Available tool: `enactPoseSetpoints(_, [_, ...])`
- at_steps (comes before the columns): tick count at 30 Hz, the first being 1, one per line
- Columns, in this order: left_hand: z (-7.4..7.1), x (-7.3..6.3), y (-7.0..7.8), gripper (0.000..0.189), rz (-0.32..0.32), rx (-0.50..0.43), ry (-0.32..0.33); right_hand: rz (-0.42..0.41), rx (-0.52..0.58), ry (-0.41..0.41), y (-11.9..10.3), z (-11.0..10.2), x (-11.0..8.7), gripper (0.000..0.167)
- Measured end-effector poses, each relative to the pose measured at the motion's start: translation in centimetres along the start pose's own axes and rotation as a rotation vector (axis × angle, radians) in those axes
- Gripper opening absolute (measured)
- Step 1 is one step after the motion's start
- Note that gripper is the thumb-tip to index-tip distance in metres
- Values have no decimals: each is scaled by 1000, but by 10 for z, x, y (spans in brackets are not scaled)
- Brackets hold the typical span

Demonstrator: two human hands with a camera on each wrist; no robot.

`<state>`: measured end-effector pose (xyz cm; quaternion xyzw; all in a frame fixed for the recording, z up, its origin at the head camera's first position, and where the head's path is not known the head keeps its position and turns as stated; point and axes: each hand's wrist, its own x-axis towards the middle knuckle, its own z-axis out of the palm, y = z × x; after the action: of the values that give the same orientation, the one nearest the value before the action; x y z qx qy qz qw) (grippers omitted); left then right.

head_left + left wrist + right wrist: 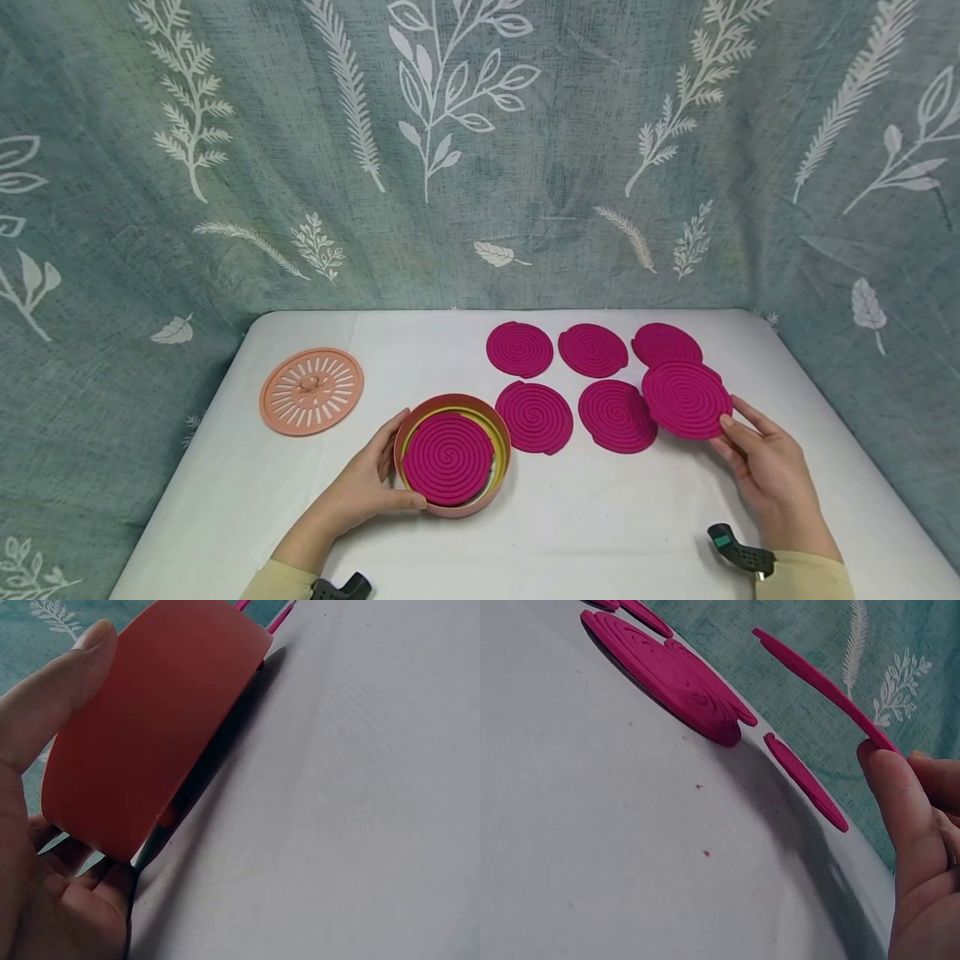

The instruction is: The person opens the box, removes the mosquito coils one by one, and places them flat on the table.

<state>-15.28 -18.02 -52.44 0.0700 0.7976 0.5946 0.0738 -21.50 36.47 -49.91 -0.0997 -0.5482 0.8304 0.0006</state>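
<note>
My left hand (372, 475) holds a round coral-coloured tin (501, 487) by its left side, thumb at the near rim and fingers round the back. Inside the tin, a magenta mosquito coil (448, 458) lies over a yellow inner rim. In the left wrist view the tin's smooth outer wall (150, 727) shows between thumb and fingers. On the right, my right hand (772, 467) pinches another magenta mosquito coil (686, 400) at its edge. The right wrist view shows that held coil (817, 682) raised off the table, seen nearly edge-on.
Several more magenta coils lie flat in two rows, among them a back-left coil (520, 350) and a front-left coil (534, 417). A slotted coral lid (302, 408) rests at the left of the white table (600, 533). A leaf-patterned cloth (570, 242) hangs behind.
</note>
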Motion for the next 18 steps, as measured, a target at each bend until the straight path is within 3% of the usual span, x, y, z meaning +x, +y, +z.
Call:
enactPoseSetpoints(5, [0,0,0,123,0,-3,1,20,-21,61,0,-6,3,76])
enactPoseSetpoints(18, [-1,1,1,124,-5,-24,-10,50,-82,166,2,-20,7,84])
